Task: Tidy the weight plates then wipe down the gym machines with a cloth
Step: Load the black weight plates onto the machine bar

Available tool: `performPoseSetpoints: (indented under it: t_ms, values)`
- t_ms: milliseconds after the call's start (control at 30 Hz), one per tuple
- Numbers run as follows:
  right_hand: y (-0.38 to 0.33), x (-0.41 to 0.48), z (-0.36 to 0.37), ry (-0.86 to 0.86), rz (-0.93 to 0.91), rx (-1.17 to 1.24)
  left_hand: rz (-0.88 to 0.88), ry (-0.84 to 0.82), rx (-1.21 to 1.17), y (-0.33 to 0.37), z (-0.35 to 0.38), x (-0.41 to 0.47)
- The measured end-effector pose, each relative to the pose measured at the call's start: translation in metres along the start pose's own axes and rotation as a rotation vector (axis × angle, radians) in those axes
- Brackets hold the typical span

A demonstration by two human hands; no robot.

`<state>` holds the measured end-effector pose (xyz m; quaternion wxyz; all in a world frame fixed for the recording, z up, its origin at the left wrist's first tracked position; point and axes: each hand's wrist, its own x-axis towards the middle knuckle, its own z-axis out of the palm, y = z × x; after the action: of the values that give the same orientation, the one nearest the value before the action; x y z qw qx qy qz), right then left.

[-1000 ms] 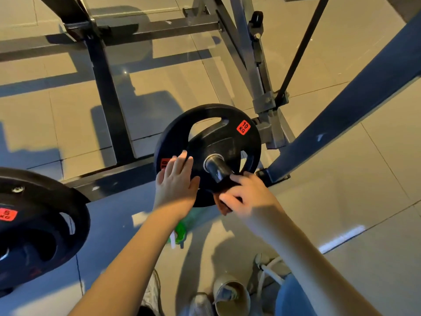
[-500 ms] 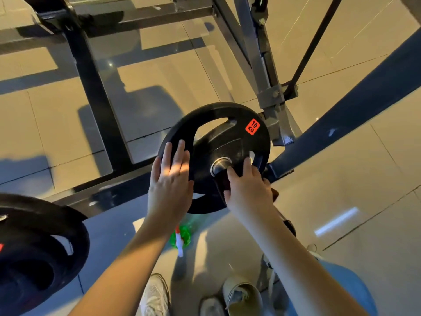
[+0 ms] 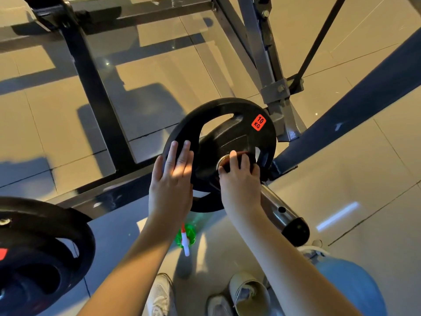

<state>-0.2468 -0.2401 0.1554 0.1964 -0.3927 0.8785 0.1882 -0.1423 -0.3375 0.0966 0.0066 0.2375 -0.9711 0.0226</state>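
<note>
Glossy beige tiled floor, pale sneakers, green bottle

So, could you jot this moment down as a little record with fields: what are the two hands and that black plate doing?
Plate: black round 10 kg weight plate, orange label, on a shiny chrome bar sleeve
Left: left hand flat on the plate's left rim, fingers straight
Right: right hand at the hub, fingers curled on what looks like a dark reddish cloth
Floor: green spray bottle below the arms
Lower left: second black weight plate, red label
</note>
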Motion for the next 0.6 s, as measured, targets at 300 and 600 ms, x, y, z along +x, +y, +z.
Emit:
performPoseSetpoints:
  t_ms: [300, 600]
  values:
    - [0.009, -0.007, 0.013, 0.209, 0.090, 0.037, -0.017, 0.012, -0.007, 0.002, 0.001, 0.001]
    - [0.005, -0.029, 0.023, 0.112, 0.259, -0.212, -0.030, 0.011, -0.023, 0.003, -0.002, -0.001]
